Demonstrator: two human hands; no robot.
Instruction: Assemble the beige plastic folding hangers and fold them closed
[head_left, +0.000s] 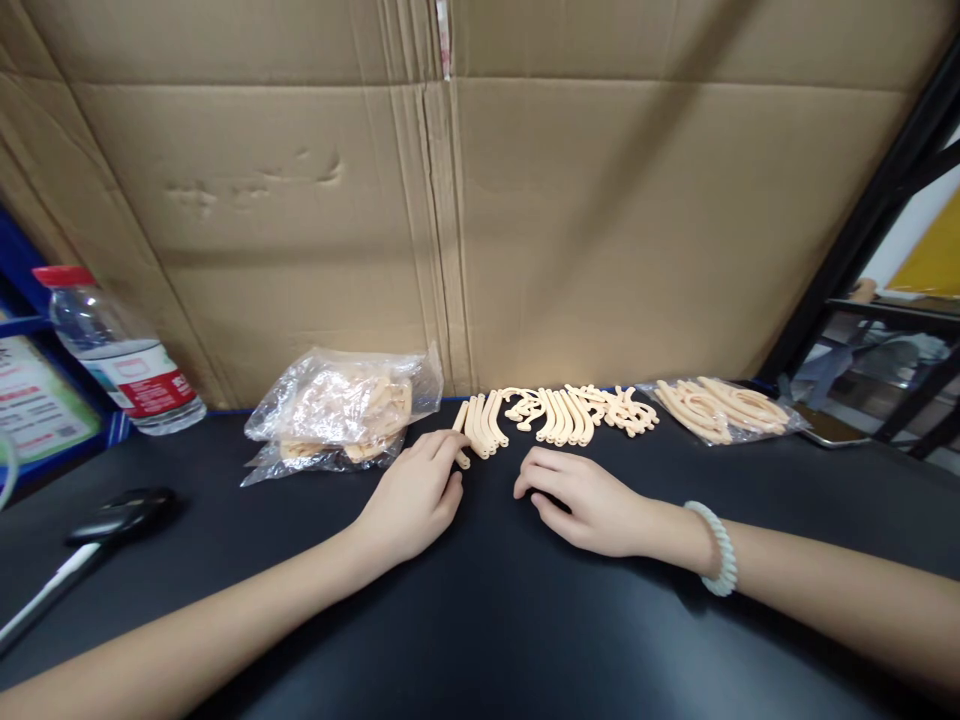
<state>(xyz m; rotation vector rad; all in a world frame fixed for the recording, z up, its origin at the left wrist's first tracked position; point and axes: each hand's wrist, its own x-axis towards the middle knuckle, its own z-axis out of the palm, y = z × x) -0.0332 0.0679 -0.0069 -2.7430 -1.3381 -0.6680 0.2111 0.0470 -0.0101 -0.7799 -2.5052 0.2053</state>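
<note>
Two clear plastic bags lie at the back of the matte black worktop (495,640), against a wall of creased brown cardboard (600,220). The crumpled clear bag on the left (337,405) holds a heap of peach-coloured plastic parts, blurred by its glossy film. The flatter clear bag on the right (724,410) holds long curved peach strips laid side by side. Between the two bags a loose row of curved peach plastic pieces (559,412) lies bare on the worktop. The pieces are smooth, slim and hooked like small canes (a few shorter, branching bits are tangled in at the right end). A clear plastic water bottle with a red cap (124,360) and a red-and-white label is at the far left; how full it is cannot be told.

The left hand (412,500) rests palm down on the worktop, its grip slack and open with nothing held. Its fingertips (454,448) touch the lower end of the leftmost piece of the row. The right hand (581,500), with a pale beaded bracelet (718,550) on its wrist, also lies palm down. Its fingers are loosely curled, its grip is open and empty, and it sits just in front of the row without touching it. Near the left edge lies a glossy black tool with a white handle (112,515)
</note>
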